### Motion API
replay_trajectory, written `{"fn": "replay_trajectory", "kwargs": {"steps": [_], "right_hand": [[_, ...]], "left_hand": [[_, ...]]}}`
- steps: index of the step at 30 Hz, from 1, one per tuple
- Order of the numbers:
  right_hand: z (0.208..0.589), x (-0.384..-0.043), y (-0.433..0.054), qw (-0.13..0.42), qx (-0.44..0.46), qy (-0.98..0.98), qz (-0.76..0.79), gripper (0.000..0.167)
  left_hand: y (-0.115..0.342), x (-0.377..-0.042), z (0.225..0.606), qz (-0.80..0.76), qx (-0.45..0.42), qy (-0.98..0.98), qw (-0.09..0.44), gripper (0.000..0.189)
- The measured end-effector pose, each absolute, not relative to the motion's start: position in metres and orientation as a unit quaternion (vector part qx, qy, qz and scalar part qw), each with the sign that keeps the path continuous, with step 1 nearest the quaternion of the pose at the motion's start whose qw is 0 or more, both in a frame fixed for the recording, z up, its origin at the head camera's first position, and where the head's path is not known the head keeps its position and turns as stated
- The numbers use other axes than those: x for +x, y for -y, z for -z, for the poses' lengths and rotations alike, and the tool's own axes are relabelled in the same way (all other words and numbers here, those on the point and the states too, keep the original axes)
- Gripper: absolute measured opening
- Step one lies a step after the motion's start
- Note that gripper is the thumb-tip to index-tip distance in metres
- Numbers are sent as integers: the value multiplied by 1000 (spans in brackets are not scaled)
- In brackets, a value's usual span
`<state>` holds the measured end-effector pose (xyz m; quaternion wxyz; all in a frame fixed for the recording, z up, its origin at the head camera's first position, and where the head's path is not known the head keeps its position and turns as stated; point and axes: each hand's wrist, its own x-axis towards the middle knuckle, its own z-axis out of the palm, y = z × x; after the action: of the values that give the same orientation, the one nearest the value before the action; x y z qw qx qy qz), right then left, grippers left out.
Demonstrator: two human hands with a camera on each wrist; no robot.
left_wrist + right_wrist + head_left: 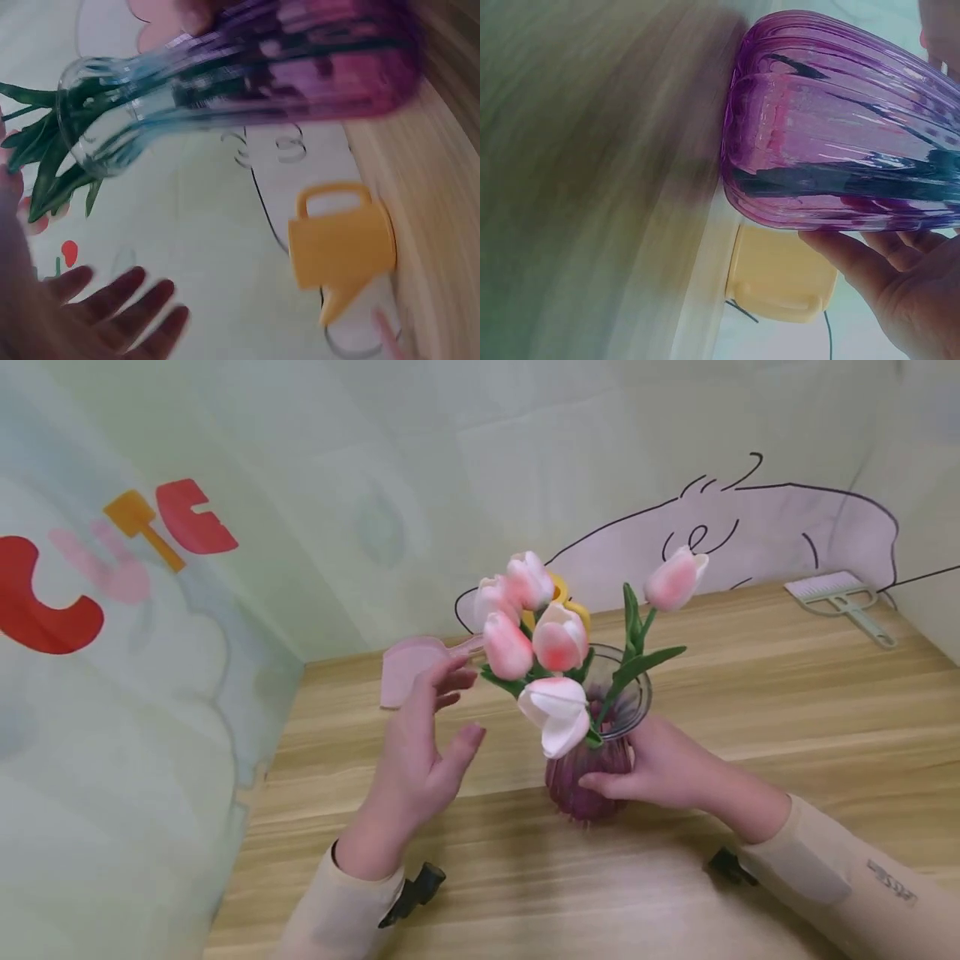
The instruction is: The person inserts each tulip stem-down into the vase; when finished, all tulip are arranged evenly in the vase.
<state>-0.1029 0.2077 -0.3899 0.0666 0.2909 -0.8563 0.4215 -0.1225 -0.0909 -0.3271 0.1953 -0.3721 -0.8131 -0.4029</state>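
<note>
Purple ribbed glass marks the vase (587, 777), which stands near the middle of the wooden table (787, 710), closer to the front edge than the back. In the head view the right hand (660, 768) wraps its fingers round the vase's belly from the right side. Pink tulips (536, 635) with green leaves rise from the clear neck, one bloom drooping over the rim toward the front. The left hand (420, 752) hovers just left of the flowers, fingers straight and spread, holding nothing. Behind it, near the back edge, lies a pink dustpan (408, 668); a yellow watering can (570, 606) peeks out behind the blooms. A green brush (840, 597) lies at the back right corner.

From the left wrist, the vase (285, 67) fills the top of the frame, blurred, green stems inside its clear neck. The left hand's fingers (124, 304) are apart and free. The yellow watering can (341, 244) sits on the table by the wall.

From the right wrist, the vase (840, 142) stands on the table, and the right hand's fingers (885, 270) curl against its ribbed side. The watering can (780, 281) shows beyond.
</note>
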Motion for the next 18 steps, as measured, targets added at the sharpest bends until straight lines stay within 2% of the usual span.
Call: {"fn": "replay_trajectory", "kwargs": {"steps": [2,5,9,13,18], "right_hand": [[395,-103,-213,53,289,857,-423,89],[400,-98,-229,39,274,870,-408,95],[396,-84,-262,78,244,907,-335,109],[389,-77,-299,138,214,942,-220,118],[391,-73,-330,161,163,962,-146,118]], "left_hand": [[101,-119,333,306,-355,866,173,82],[113,-110,342,170,-313,928,107,103],[122,-103,354,68,-258,964,27,119],[122,-102,363,32,-236,971,25,124],[121,-103,367,22,-234,972,31,123]]}}
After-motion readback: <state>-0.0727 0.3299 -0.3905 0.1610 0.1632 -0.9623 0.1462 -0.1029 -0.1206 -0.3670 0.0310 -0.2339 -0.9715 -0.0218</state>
